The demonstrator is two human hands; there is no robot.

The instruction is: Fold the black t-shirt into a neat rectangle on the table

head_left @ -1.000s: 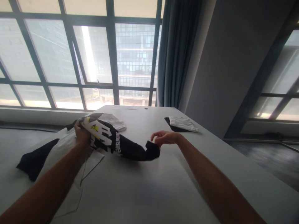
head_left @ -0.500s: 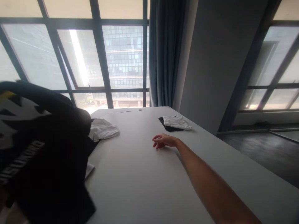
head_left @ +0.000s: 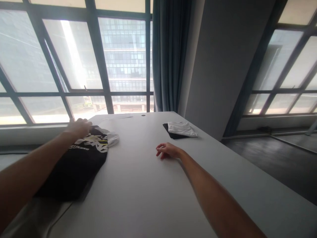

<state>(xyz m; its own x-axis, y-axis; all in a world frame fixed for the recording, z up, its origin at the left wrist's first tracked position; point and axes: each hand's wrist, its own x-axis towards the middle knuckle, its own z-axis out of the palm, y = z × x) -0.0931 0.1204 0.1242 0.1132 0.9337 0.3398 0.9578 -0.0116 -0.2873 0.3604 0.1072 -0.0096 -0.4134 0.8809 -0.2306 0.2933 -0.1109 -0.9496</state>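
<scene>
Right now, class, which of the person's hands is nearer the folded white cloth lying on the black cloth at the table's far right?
Right. The right hand rests just short of the folded white cloth; the left hand is farther left.

The left hand (head_left: 78, 127) rests on the far end of a black printed shirt (head_left: 75, 162) lying on the white table (head_left: 148, 191) — the right hand (head_left: 166, 150), fingers loosely curled, sits on bare tabletop, well apart from a folded white garment (head_left: 182, 129).

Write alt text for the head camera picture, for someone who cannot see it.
A person's left hand rests on a black printed shirt lying on a white table, while the right hand rests empty on the table. Farther off lie folded white and black clothes, before large windows.
</scene>
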